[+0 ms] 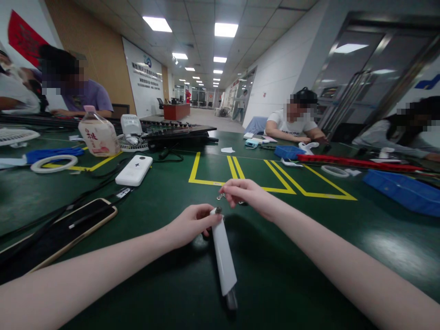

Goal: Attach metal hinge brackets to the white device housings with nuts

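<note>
A long white plastic piece (224,259), like a slim handle, slants over the green table (295,275). Its near end is dark, and a small metal part (217,210) shows at its far end. My left hand (190,224) grips it by that far end, thumb on top and fingers curled underneath. Just beyond, my right hand (245,190) hovers with its fingertips pinched together; whatever they hold, if anything, is too small to make out. Several small metal rings (220,197) lie on the table beside those fingertips.
At left lie a phone (65,231), black cables, a white power bank (134,170), a white ring (54,163) and a drink bottle (98,133). Yellow tape (206,182) marks the table ahead. A blue tray (404,190) stands right. Co-workers sit across (292,119) and at both sides.
</note>
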The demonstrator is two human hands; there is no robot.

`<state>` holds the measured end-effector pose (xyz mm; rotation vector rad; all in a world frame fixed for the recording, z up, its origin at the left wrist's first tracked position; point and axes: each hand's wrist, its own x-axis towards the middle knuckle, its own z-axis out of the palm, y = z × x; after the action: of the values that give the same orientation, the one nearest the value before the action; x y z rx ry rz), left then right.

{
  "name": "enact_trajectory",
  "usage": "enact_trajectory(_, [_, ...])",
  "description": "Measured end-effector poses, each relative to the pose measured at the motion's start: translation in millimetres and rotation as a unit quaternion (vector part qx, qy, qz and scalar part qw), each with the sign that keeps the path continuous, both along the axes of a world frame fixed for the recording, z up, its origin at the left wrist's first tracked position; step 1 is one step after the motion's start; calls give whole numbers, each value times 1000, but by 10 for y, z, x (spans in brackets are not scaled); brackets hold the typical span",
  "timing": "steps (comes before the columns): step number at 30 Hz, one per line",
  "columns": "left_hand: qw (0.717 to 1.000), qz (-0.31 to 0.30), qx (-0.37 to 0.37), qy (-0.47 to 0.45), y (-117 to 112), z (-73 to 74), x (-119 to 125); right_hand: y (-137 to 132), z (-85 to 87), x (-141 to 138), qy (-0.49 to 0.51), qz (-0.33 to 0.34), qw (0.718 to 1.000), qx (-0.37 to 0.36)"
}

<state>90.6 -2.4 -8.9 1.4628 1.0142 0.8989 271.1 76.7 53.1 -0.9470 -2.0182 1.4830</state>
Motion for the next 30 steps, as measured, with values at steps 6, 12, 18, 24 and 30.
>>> enact_trajectory(6, [1000,10,0,10,-17,37,7,394,64,399,-205,-91,939,262])
enact_trajectory(12, [999,52,2,-5,-27,56,22,453,-54,482,-378,10,871,314])
enact_trajectory(18, [994,103,0,-47,-17,37,33,449,-172,424,-310,-20,875,372])
enact_trajectory(24, [995,88,7,-55,6,2,15,347,-60,289,-100,-38,979,172])
enact_trajectory(30, [996,66,22,-58,26,-39,5,51,76,82,36,1,999,20])
